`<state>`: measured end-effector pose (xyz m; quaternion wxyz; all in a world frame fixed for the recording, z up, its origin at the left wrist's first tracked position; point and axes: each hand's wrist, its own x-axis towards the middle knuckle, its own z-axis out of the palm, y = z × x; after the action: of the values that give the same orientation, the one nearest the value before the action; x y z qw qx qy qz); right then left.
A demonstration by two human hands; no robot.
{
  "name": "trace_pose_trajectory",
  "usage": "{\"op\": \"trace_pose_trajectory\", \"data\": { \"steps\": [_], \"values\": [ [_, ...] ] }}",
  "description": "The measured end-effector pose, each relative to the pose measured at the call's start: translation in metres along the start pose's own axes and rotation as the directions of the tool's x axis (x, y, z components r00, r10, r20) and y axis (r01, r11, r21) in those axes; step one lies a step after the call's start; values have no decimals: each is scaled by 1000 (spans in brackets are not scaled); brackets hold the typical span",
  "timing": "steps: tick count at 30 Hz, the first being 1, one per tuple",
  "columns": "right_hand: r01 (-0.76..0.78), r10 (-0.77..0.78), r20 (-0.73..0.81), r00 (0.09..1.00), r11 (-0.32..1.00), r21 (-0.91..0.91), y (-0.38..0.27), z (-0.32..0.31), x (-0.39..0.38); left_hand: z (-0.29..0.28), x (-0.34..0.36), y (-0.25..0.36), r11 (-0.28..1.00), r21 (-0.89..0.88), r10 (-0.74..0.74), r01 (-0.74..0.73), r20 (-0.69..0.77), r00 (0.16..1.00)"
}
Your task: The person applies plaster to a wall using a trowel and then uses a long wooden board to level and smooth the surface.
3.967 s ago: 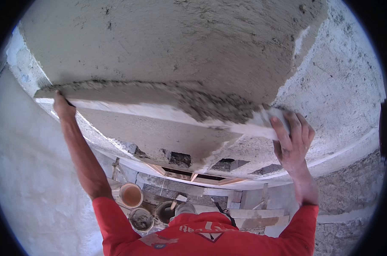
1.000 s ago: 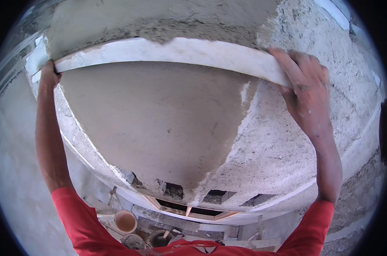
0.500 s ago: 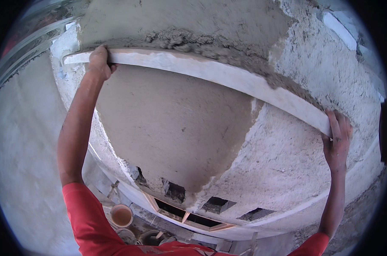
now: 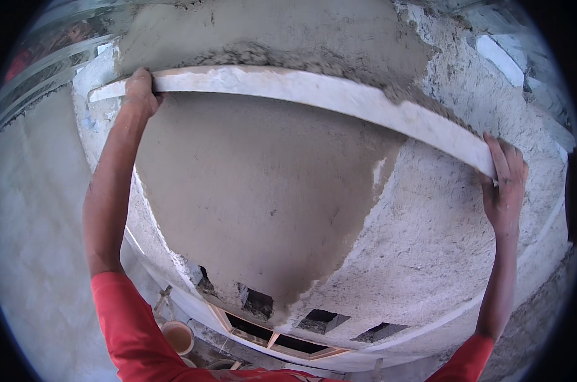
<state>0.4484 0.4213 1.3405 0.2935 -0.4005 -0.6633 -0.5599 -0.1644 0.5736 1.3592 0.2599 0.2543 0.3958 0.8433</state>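
A long, pale straightedge (image 4: 288, 86) spans the wall from left to right, its face smeared with plaster. My left hand (image 4: 142, 92) is closed round it near its left end. At the other end my right hand (image 4: 506, 175) grips it, fingers over the upper edge and thumb below. Wet grey mortar (image 4: 263, 57) is heaped along the upper edge of the straightedge. Below it spreads a smooth patch of damp plaster (image 4: 257, 184), and rougher damp plaster (image 4: 288, 25) shows above. To the right the wall surface (image 4: 422, 223) is pale, dry and coarse.
Several square holes, one hole (image 4: 257, 300) among them, run along the wall's lower part. Below them is a wooden frame (image 4: 272, 339) with dark openings. A round bucket (image 4: 177, 337) stands at the lower left. A smooth grey wall (image 4: 34, 210) rises on my left.
Both hands have moved the straightedge a little higher up the wall, the right end most. More of the smooth plaster shows beneath it, and the mortar heap has shifted upward with it.
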Motion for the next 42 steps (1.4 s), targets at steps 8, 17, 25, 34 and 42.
{"op": "trace_pose_trajectory", "data": {
  "steps": [8, 17, 25, 34, 42],
  "values": [
    [22, -23, 25, 999, 998, 65, -16, -5, 67, -10, 59, 34, 1000, 7, 6, -6, -27, 1000],
    [99, -102, -123, 987, 995, -32, -33, 10, 131, -11, 111, 73, 988, 145, -26, 49, -154, 988],
    [55, -53, -95, 994, 998, 28, -45, -1, 139, -28, 133, 114, 982, 149, 125, -113, -72, 990],
    [111, -124, 44, 991, 967, 231, -48, -55, 23, -103, 13, 92, 969, 246, -43, 31, 44, 998],
    [-142, -176, 579, 796, 875, 462, -25, -84, -99, -184, -133, -34, 962, 249, -86, 115, -123, 989]
  ]
}}
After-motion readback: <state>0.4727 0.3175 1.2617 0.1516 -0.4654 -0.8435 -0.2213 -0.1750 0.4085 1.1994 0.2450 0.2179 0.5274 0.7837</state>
